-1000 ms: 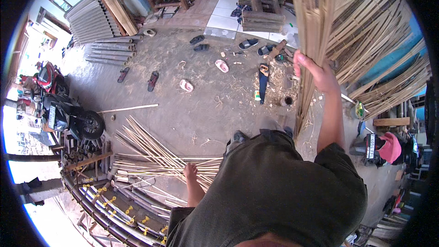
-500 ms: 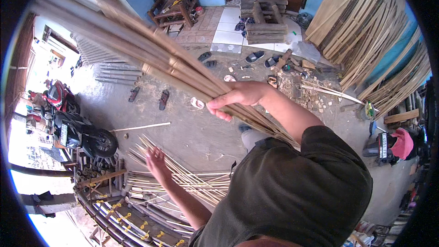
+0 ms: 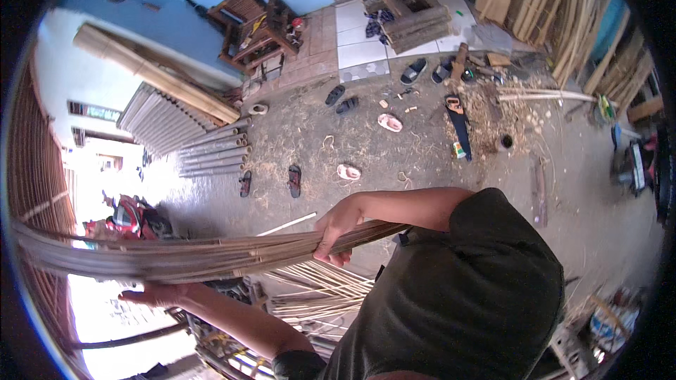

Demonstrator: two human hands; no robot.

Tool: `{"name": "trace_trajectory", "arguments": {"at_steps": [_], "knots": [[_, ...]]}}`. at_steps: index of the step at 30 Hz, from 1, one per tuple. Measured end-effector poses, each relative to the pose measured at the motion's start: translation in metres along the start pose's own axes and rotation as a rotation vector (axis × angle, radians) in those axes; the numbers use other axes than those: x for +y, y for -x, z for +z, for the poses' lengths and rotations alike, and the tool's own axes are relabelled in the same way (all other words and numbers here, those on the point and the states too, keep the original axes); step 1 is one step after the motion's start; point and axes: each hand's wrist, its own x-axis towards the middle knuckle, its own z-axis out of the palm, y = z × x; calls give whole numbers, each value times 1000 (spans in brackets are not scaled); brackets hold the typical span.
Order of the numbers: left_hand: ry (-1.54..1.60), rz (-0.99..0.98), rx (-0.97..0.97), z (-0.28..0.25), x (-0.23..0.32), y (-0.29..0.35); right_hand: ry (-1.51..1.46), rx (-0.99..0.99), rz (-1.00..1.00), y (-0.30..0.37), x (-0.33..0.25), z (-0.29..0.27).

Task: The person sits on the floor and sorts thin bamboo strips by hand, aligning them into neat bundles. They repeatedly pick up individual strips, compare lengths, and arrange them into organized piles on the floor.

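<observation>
A long bundle of bamboo strips stretches from beside my body to the far left, nearly level across the view. Around its near part my right hand is closed, thumb and fingers wrapped over the strips. Farther along, my left hand lies against the bundle's lower edge. Its visible fingers are stretched out; part of the hand may be hidden by the strips. Below the bundle, a pile of thin bamboo sticks lies crisscrossed, partly covered by my left arm and body.
Sandals and pink clogs lie on the floor ahead. A handsaw rests near wood chips. Bamboo poles are stacked at the left, near a red motorcycle. A wooden chair stands by the blue wall.
The bamboo bundle has swung down from the upper left to nearly level. My left hand has moved from above the stick pile to the bundle's underside. The view has shifted too.
</observation>
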Motion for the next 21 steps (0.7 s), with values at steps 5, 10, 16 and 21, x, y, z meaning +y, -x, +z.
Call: {"name": "trace_trajectory", "arguments": {"at_steps": [5, 10, 16, 21], "knots": [[-8, 95, -1, -48, -25, -24, -38, -24, -11, -28, 8, -37], [279, -33, -78, -125, -9, -44, 14, -14, -28, -52, 7, -65], [273, -79, -15, -127, -40, -48, 589, 743, -270, -44, 17, -61], [-179, 49, 359, -149, -38, -34, 1322, 1439, -365, -70, 82, -54]]}}
